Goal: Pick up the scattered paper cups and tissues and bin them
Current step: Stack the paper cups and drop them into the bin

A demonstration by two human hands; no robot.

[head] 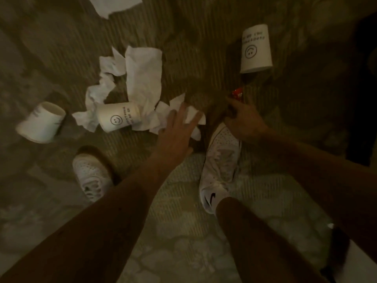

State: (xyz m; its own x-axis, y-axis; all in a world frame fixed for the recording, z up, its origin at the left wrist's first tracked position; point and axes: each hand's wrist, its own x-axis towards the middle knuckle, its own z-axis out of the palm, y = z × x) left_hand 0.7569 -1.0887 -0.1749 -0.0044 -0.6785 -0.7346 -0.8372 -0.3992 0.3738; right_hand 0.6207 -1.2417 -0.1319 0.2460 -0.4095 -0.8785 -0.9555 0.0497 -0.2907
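Left hand (179, 127) flat, fingers spread, nothing in it, just over the near edge of the crumpled tissues (142, 78). Right hand (244, 119) is at a red wrapper (237, 93), can't tell if pinching or only touching. Cups all on the rug (204, 37): smiley cup (119, 117) lying on the tissue pile, left cup (41, 122) and far cup (256, 48) apart. Risks: yanking tissue rolls the smiley cup away; thin tissue tears and leaves scraps; my right sneaker (220, 166), just beside the tissue tail, could pin it; no bin in view

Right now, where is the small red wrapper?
In the head view, right of centre, the small red wrapper lies on the brown carpet, between the right hand and the white paper cup at upper right.
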